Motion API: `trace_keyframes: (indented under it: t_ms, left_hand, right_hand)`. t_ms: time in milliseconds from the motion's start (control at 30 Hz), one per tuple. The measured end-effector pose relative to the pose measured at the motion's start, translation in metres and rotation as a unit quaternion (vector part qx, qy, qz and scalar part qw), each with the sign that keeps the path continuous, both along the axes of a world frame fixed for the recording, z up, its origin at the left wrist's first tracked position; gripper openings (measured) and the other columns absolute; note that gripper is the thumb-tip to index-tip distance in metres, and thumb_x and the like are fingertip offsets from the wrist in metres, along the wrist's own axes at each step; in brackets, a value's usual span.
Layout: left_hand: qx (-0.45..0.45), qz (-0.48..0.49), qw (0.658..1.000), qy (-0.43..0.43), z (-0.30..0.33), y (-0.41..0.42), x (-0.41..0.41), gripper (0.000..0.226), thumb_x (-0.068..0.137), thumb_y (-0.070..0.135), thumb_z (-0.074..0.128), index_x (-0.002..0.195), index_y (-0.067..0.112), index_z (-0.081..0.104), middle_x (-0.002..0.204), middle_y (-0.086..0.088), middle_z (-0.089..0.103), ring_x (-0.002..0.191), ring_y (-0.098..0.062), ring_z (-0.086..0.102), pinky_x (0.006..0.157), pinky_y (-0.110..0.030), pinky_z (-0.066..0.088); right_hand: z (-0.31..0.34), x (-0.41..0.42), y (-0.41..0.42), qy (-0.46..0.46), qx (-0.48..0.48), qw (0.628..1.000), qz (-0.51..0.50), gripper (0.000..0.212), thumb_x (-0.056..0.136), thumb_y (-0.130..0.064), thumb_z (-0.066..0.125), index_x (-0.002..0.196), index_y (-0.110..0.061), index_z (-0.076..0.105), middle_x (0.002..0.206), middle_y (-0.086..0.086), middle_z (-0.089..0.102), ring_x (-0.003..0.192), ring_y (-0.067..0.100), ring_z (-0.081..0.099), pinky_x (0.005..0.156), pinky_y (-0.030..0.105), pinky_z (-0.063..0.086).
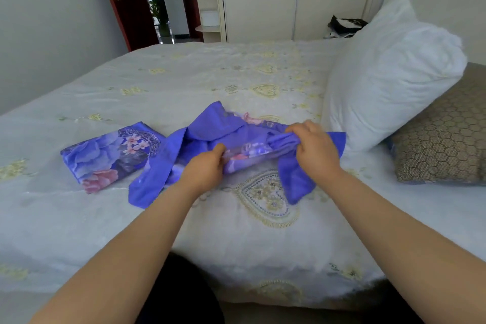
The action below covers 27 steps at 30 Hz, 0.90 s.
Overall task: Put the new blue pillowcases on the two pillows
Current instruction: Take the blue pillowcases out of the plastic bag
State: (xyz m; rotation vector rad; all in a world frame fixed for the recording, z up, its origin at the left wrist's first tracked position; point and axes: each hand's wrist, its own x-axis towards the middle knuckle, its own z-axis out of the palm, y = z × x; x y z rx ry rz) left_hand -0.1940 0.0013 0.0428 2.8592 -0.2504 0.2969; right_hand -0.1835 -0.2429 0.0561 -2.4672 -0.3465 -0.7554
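Both your left hand (207, 166) and right hand (315, 146) have fingers curled tight on the bunched blue pillowcase (236, 137) lying mid-bed beside the white pillow (389, 73); risk: gathered unevenly, the opening twists and snags going on.

both bare forearms reach forward, the left hand (203, 168) and right hand (314, 146) set close together, knuckles up, fingers curled closed and gripping, wrists roughly level, right slightly farther forward.
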Motion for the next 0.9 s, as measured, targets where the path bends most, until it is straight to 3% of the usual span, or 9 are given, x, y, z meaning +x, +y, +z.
trace_keyframes:
  t_ms: [100, 200, 267, 367, 467, 601, 768, 835, 901]
  left_hand:
    - [-0.029, -0.034, 0.988, 0.145, 0.030, -0.006, -0.006, 0.039, 0.098, 0.045, 0.037, 0.075, 0.018, 0.051, 0.075, -0.002, 0.057, 0.078, -0.026, 0.055, 0.068, -0.032, 0.037]
    - [0.122, -0.042, 0.939, 0.319, 0.041, -0.011, -0.005, 0.050, 0.089, 0.064, 0.042, 0.072, 0.020, 0.058, 0.074, 0.004, 0.061, 0.073, -0.018, 0.053, 0.072, -0.030, 0.040]
    - [0.112, -0.063, 0.945, 0.300, 0.036, -0.021, 0.004, 0.049, 0.088, 0.060, 0.046, 0.086, 0.015, 0.063, 0.088, 0.001, 0.066, 0.081, -0.019, 0.057, 0.076, -0.032, 0.044]
    - [-0.173, -0.061, 0.965, 0.186, 0.020, -0.064, 0.017, 0.036, 0.095, 0.047, 0.044, 0.099, 0.014, 0.057, 0.096, -0.001, 0.058, 0.086, -0.018, 0.054, 0.086, -0.035, 0.045]
    - [-0.205, -0.033, 0.965, 0.161, -0.008, -0.108, 0.029, 0.048, 0.091, 0.047, 0.051, 0.122, 0.010, 0.048, 0.124, -0.005, 0.053, 0.110, -0.020, 0.054, 0.090, -0.030, 0.041]
    - [-0.061, 0.022, 0.974, 0.217, -0.048, -0.138, 0.038, 0.075, 0.080, 0.062, 0.057, 0.130, 0.009, 0.037, 0.134, -0.011, 0.038, 0.124, -0.032, 0.041, 0.098, -0.042, 0.040]
    - [-0.112, 0.064, 0.982, 0.139, -0.042, -0.137, 0.046, 0.028, 0.089, 0.026, 0.048, 0.104, 0.004, 0.058, 0.115, -0.014, 0.061, 0.104, -0.031, 0.057, 0.076, -0.031, 0.043]
    - [-0.296, 0.145, 0.933, 0.147, -0.023, -0.116, 0.062, 0.023, 0.094, 0.014, 0.042, 0.092, -0.002, 0.058, 0.107, -0.018, 0.062, 0.090, -0.027, 0.059, 0.070, -0.019, 0.043]
    - [-0.493, 0.236, 0.820, 0.172, -0.009, -0.084, 0.081, 0.021, 0.098, 0.008, 0.037, 0.100, 0.001, 0.057, 0.097, -0.014, 0.062, 0.080, -0.018, 0.060, 0.066, -0.004, 0.043]
  right_hand:
    - [0.026, 0.000, -0.011, 0.196, -0.231, 0.950, 0.074, 0.036, 0.084, -0.007, 0.046, 0.107, -0.023, 0.067, 0.109, 0.004, 0.058, 0.102, 0.027, 0.055, 0.078, 0.031, 0.043]
    - [0.033, -0.014, -0.015, 0.545, -0.320, 0.756, 0.171, 0.041, 0.084, -0.040, 0.067, 0.122, -0.026, 0.060, 0.109, -0.003, 0.060, 0.092, 0.016, 0.058, 0.082, 0.027, 0.046]
    - [0.020, -0.012, -0.016, 0.526, -0.224, 0.802, 0.170, 0.038, 0.087, -0.045, 0.061, 0.115, -0.019, 0.065, 0.105, 0.002, 0.065, 0.092, 0.019, 0.061, 0.084, 0.029, 0.046]
    - [-0.005, 0.008, -0.021, 0.359, -0.142, 0.922, 0.028, 0.026, 0.094, -0.017, 0.046, 0.113, -0.018, 0.064, 0.122, 0.000, 0.061, 0.114, 0.022, 0.055, 0.091, 0.030, 0.043]
    - [-0.030, 0.015, -0.025, 0.358, -0.110, 0.927, -0.031, 0.036, 0.089, -0.011, 0.042, 0.121, -0.023, 0.054, 0.129, 0.002, 0.056, 0.118, 0.024, 0.053, 0.096, 0.035, 0.043]
    - [-0.052, 0.023, -0.036, 0.377, 0.027, 0.925, -0.023, 0.031, 0.087, -0.003, 0.044, 0.118, -0.008, 0.043, 0.125, 0.011, 0.056, 0.115, 0.027, 0.055, 0.096, 0.035, 0.043]
    - [-0.065, 0.018, -0.045, 0.388, 0.009, 0.921, -0.020, 0.032, 0.095, -0.020, 0.046, 0.123, -0.007, 0.040, 0.121, 0.009, 0.056, 0.113, 0.028, 0.055, 0.090, 0.031, 0.043]
    - [-0.065, 0.017, -0.043, 0.393, -0.008, 0.919, -0.014, 0.046, 0.095, -0.038, 0.047, 0.130, -0.010, 0.038, 0.118, 0.006, 0.056, 0.113, 0.028, 0.055, 0.084, 0.030, 0.041]
    - [-0.063, 0.019, -0.038, 0.397, -0.043, 0.916, -0.037, 0.061, 0.091, -0.054, 0.047, 0.137, -0.016, 0.034, 0.129, 0.005, 0.053, 0.119, 0.028, 0.051, 0.092, 0.034, 0.042]
